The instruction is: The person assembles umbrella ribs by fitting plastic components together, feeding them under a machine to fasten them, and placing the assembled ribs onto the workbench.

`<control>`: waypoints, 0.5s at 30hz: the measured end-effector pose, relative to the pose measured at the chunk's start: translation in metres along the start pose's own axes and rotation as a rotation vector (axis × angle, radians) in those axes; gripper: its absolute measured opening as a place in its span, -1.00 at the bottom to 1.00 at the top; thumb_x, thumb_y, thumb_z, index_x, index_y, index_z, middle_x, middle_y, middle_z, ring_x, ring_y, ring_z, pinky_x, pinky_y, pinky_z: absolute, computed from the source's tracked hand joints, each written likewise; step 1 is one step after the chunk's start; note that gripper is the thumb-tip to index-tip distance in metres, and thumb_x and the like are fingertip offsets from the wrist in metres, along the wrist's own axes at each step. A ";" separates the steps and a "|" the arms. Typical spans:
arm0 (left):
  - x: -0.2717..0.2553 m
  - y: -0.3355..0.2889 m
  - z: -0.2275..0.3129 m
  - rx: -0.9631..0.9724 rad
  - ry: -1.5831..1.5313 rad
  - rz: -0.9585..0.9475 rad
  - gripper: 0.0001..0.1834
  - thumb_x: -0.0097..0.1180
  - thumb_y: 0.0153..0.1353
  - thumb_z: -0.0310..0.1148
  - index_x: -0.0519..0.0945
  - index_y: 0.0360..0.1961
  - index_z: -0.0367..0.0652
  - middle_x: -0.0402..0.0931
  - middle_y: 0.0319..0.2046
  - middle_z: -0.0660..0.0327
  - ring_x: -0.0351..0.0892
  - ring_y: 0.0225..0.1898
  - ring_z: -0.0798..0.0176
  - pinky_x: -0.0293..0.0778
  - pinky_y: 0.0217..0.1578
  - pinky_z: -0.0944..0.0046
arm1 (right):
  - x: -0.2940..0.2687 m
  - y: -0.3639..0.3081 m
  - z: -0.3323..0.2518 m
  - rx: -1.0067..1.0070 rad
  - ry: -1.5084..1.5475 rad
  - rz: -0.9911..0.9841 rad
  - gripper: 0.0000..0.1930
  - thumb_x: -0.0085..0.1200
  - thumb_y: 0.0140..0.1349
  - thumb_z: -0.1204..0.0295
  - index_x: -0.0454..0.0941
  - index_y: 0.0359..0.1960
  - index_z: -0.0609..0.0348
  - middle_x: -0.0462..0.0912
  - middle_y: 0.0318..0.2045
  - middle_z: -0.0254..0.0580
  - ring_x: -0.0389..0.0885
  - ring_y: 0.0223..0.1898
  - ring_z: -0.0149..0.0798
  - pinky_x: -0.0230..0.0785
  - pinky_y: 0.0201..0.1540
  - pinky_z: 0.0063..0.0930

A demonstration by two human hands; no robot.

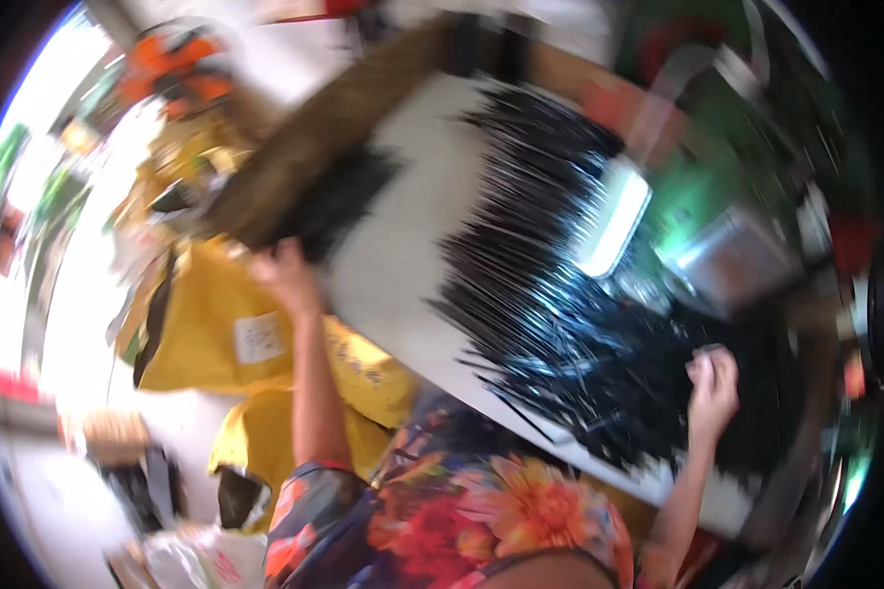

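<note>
Head view, blurred by motion, shows yellow sacks (211, 334) at the left, beside the left hand (287, 277), whose fingers curl at the white table's (403, 245) edge near a small dark bundle (339, 201); whether they pinch anything cannot be told. Rightward, the right hand (712, 385) is closed among the spread of thin black strands (550, 275), seemingly gathering them, so a firmer, steadier pinch seems called for.
</note>
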State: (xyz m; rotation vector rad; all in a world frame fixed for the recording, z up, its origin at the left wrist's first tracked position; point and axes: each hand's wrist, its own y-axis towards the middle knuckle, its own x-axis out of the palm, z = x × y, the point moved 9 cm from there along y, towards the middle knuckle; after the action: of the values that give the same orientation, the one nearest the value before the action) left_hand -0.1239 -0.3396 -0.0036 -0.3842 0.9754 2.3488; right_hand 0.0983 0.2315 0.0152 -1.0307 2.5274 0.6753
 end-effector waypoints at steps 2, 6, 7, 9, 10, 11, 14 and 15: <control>-0.024 0.003 -0.008 -0.068 -0.257 0.015 -0.65 0.07 0.03 -0.35 0.38 -0.29 -0.48 0.35 -0.34 -0.04 0.31 -0.32 0.07 0.25 -0.21 0.17 | 0.017 0.007 -0.006 -0.044 0.013 -0.050 -0.87 -0.04 0.13 0.50 0.43 -0.29 0.27 0.53 -0.47 -0.24 0.53 -0.46 -0.42 0.35 -0.39 -0.58; -0.056 0.002 0.005 0.123 -0.147 0.213 -0.56 0.11 0.05 -0.33 0.37 -0.14 -0.48 0.38 -0.19 -0.08 0.38 -0.17 0.06 0.33 -0.13 0.20 | 0.033 0.014 -0.018 -0.158 0.041 -0.068 -0.90 0.02 0.08 0.53 0.40 -0.38 0.27 0.51 -0.57 -0.17 0.53 -0.53 -0.44 0.34 -0.49 -0.59; -0.049 -0.012 0.038 0.070 -0.220 0.132 -0.58 0.07 0.07 -0.37 0.36 -0.12 -0.46 0.38 -0.17 -0.08 0.40 -0.14 0.10 0.34 -0.11 0.25 | 0.032 0.012 -0.018 -0.169 -0.006 -0.092 -0.91 0.01 0.07 0.54 0.40 -0.39 0.26 0.51 -0.57 -0.14 0.54 -0.55 -0.36 0.35 -0.50 -0.56; -0.023 -0.040 0.099 0.083 -0.502 -0.060 -0.67 0.01 0.10 -0.44 0.39 -0.13 -0.44 0.41 -0.18 -0.03 0.43 -0.16 0.17 0.37 -0.16 0.30 | 0.026 0.009 -0.021 -0.242 -0.095 -0.096 -0.91 0.02 0.06 0.54 0.39 -0.40 0.23 0.52 -0.56 -0.13 0.55 -0.55 -0.24 0.36 -0.51 -0.51; -0.013 -0.059 0.136 0.193 -0.480 -0.205 -0.71 0.00 0.10 -0.46 0.41 -0.15 -0.40 0.43 -0.21 0.03 0.44 -0.20 0.22 0.38 -0.20 0.32 | 0.027 0.007 -0.023 -0.265 -0.146 -0.109 -0.90 0.02 0.05 0.53 0.38 -0.40 0.22 0.52 -0.55 -0.14 0.55 -0.54 -0.19 0.37 -0.51 -0.48; -0.002 -0.084 0.170 0.302 -0.461 -0.350 -0.74 -0.01 0.10 -0.48 0.43 -0.16 -0.35 0.46 -0.24 0.09 0.45 -0.23 0.27 0.39 -0.25 0.35 | 0.026 0.004 -0.028 -0.289 -0.204 -0.121 -0.89 0.02 0.04 0.52 0.37 -0.40 0.20 0.52 -0.54 -0.15 0.54 -0.53 -0.15 0.37 -0.51 -0.45; 0.026 -0.175 0.254 0.709 -0.523 -0.840 -0.82 -0.01 0.08 -0.51 0.50 -0.25 -0.24 0.50 -0.37 0.17 0.48 -0.30 0.30 0.38 -0.29 0.39 | 0.031 -0.002 -0.035 -0.394 -0.281 -0.136 -0.90 0.00 0.06 0.52 0.36 -0.39 0.19 0.51 -0.52 -0.16 0.54 -0.52 -0.15 0.37 -0.50 -0.42; 0.032 -0.201 0.272 0.795 -0.526 -0.943 -0.85 0.01 0.06 -0.52 0.53 -0.30 -0.21 0.50 -0.43 0.19 0.48 -0.33 0.32 0.38 -0.29 0.42 | 0.036 -0.003 -0.034 -0.403 -0.294 -0.151 -0.89 0.01 0.05 0.56 0.37 -0.38 0.22 0.51 -0.51 -0.14 0.54 -0.53 -0.16 0.36 -0.51 -0.44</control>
State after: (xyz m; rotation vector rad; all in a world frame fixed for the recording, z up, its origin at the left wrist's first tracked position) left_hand -0.0423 -0.0162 0.0588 0.1003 1.0444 1.0175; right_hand 0.0721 0.1913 0.0261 -1.1370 2.0837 1.2239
